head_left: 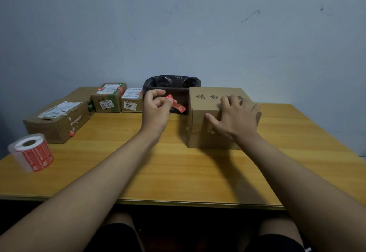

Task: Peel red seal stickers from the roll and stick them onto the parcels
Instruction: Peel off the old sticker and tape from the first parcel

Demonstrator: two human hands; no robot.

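Pinched in the left grip (156, 107), a red seal sticker (176, 104) hangs over the worktop (178, 172), just left of the plain parcel (206, 109); far left stands the sticker roll (32, 152), upright near the worktop's edge; behind it lie three labelled parcels (59, 121) in a row; a black-lined bin (171, 82) sits at the back; the right grip (235, 119) rests spread on the plain parcel's near top edge.
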